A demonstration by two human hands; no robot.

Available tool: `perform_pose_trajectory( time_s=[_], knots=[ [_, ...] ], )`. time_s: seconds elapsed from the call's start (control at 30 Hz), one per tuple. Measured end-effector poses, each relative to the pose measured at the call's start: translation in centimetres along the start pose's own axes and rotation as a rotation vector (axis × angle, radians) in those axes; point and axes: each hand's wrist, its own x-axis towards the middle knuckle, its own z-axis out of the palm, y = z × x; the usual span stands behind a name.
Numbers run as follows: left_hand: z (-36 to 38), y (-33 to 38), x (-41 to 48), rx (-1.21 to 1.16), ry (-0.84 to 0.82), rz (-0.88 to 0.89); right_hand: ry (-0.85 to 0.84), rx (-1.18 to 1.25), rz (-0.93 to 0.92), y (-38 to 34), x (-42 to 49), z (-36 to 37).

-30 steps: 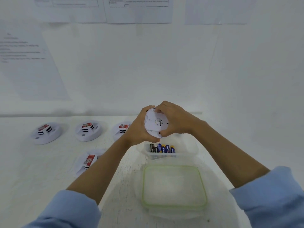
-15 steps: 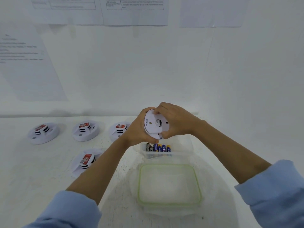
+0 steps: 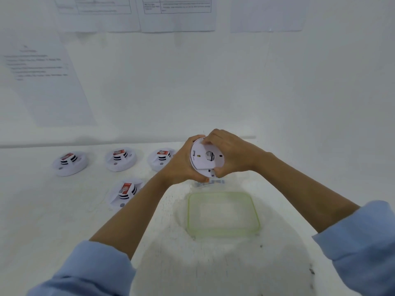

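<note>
A round white smoke detector (image 3: 203, 159) is held above the table with its flat back plate facing me. My left hand (image 3: 181, 165) grips its left rim from behind. My right hand (image 3: 233, 154) grips the back plate at its top and lower right edge. The plate sits slightly askew on the body, with a gap at the bottom. Just below the hands lies a small clear tub of batteries (image 3: 210, 183), mostly hidden by the hands and blurred.
Several white smoke detectors with red labels lie on the white table: three in a row (image 3: 69, 163) (image 3: 120, 159) (image 3: 161, 158) and one nearer (image 3: 126, 192). A clear lid with a green rim (image 3: 222, 214) lies in front of me. Papers hang on the wall behind.
The back plate has turned in my hands and now sits askew with a gap at the bottom. The view has shifted slightly; both hands keep their hold.
</note>
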Motion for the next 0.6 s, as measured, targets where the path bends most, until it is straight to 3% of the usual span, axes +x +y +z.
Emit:
perform_pose_trajectory(
  time_s=[0.6],
  knots=[
    [-0.1, 1.3, 0.1, 0.037, -0.015, -0.005, -0.021, -0.112, 0.025, -0.8, -0.9, -0.8]
  ],
)
